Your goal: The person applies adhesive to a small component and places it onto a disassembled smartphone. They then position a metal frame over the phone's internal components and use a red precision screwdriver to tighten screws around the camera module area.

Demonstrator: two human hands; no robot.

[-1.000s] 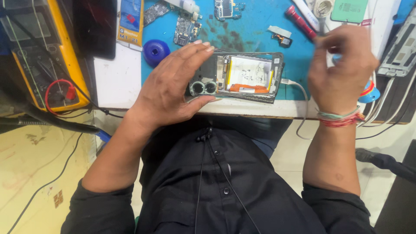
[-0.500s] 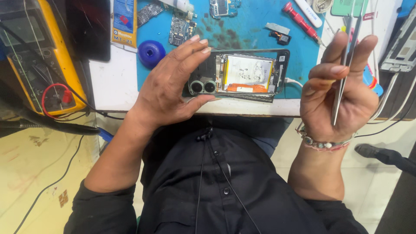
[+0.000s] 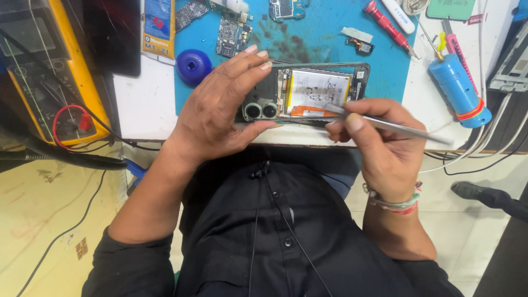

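Far left: a yellow multimeter (image 3: 52,82) sits at the edge of the desk (image 3: 146,110), a red lead coiled on its face, and a black phone-like slab (image 3: 113,36) lies just beside it.
Glue tube: a blue and yellow tube (image 3: 158,26) lies along the left border of the blue work mat (image 3: 313,41).
Suction cup: a round blue suction cup (image 3: 193,66) rests on the mat's left side, near the left hand's knuckles.
Boards: small circuit boards (image 3: 231,33) are scattered across the top of the mat.
Left hand: the left hand (image 3: 220,113) lies flat over the camera end of the opened smartphone (image 3: 308,93), fingers (image 3: 247,60) spread and pressing down, thumb tucked under the near edge, pinning it rather than clenching.
Phone: back cover off, twin camera rings and the white battery exposed; it lies at the front edge of the desk, across the mat's near border, between the two hands.
Right hand: the right hand (image 3: 379,146) has its thumb and fingers pinched tight on metal tweezers (image 3: 385,124), a beaded band at the wrist.
Tweezers: the tip touches the lower right part of the phone, by the battery's edge; the long end sticks out to the right.
Upper right: a red-handled screwdriver (image 3: 388,25) lies slanted on the mat, a small metal part (image 3: 357,39) just left of it.
Far right: a blue cylindrical tool (image 3: 459,88) with a red band lies on the white desk, well clear of the phone.
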